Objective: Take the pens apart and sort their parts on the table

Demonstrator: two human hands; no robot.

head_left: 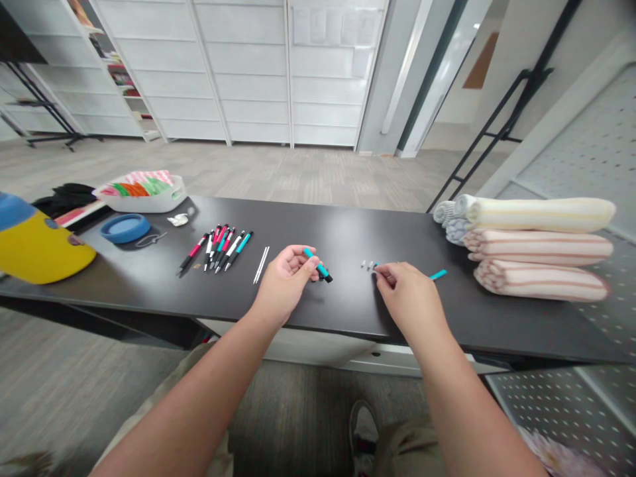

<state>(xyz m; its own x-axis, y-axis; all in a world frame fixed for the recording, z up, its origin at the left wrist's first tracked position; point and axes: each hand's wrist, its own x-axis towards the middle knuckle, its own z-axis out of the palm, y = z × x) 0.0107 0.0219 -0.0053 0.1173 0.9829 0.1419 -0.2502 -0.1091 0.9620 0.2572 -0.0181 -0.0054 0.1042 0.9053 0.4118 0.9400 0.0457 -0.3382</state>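
Note:
My left hand (291,278) is closed around a teal pen barrel (317,262) with a black end, tilted down to the right above the dark table. My right hand (408,291) is at the tabletop, thumb and forefinger pinched together beside several tiny pen parts (368,265). What the pinch holds, if anything, is too small to make out. Behind that hand lies another teal pen piece (438,275). Left of my left hand, thin white pen refills (261,265) lie side by side. Farther left is a loose group of pens (218,248) in red, white and teal.
Rolled towels (541,245) are stacked at the right of the table (318,222). On the left are a blue round dish (125,228), a white basket (149,202) of colourful items and a yellow and blue object (40,245). White cabinets (243,73) stand beyond.

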